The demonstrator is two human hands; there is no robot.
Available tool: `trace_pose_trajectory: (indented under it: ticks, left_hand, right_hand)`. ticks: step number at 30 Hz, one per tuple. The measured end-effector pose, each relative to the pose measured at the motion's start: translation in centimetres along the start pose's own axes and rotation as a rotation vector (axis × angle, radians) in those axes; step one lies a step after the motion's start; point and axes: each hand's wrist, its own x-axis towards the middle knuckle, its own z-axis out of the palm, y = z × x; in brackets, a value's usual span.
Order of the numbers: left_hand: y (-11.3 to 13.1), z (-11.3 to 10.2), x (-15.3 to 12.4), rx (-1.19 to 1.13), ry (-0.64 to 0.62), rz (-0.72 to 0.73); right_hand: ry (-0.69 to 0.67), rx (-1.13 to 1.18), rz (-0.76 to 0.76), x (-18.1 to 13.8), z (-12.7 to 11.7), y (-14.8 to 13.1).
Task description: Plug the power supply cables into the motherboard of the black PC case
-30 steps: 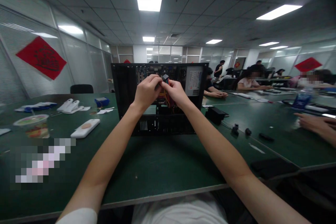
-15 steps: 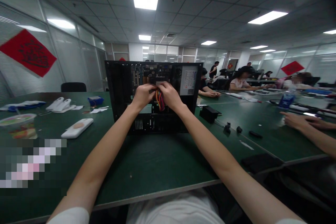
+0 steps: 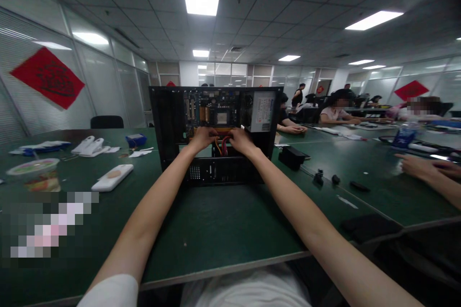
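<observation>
An open black computer case [image 3: 230, 172] stands on the green table in front of me. Inside it are a motherboard [image 3: 212, 102] with a pale square processor [image 3: 222, 118] and, at upper right, a power supply [image 3: 260, 111] with a white label. Both hands reach in at the lower part of the board. My left hand [image 3: 202, 140] has its fingers closed near the yellow wires. Curled round the top of the coloured power cables [image 3: 224, 147] is my right hand [image 3: 242, 141]. Fingertips and cable ends are partly hidden.
To the left lie a white power bank-like block [image 3: 113, 177], a lidded cup [image 3: 38, 175] and a blue box [image 3: 136, 140]. At right are a black box [image 3: 291, 157], small black parts [image 3: 319, 177] and a water bottle [image 3: 405, 134]. Another person's hand [image 3: 419, 167] rests at far right.
Both hands have moved down from the middle of the motherboard with the cables, and the processor now shows above them. The view has shifted slightly.
</observation>
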Motion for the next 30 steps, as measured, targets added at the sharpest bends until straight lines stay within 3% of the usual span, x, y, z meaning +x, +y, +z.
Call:
trace_pose_trajectory:
  ticks: [5,11,25,30]
  left_hand:
    - [-1.2,-0.2,0.9,0.12,-0.121,0.064]
    - [-1.9,1.0,0.7,0.129,-0.153,0.1]
    - [-1.4,1.4,0.3,0.288,-0.177,0.107]
    - [-0.2,1.1,0.0,0.383,-0.267,0.128]
  right_hand:
    - [-0.017,0.011,0.02,-0.1,0.1,-0.1]
    - [-0.057,0.024,0.023,-0.5,0.0,-0.7]
    - [-0.099,0.025,-0.005,-0.5,0.3,-0.8]
    - [-0.111,0.017,-0.009,-0.5,0.2,-1.0]
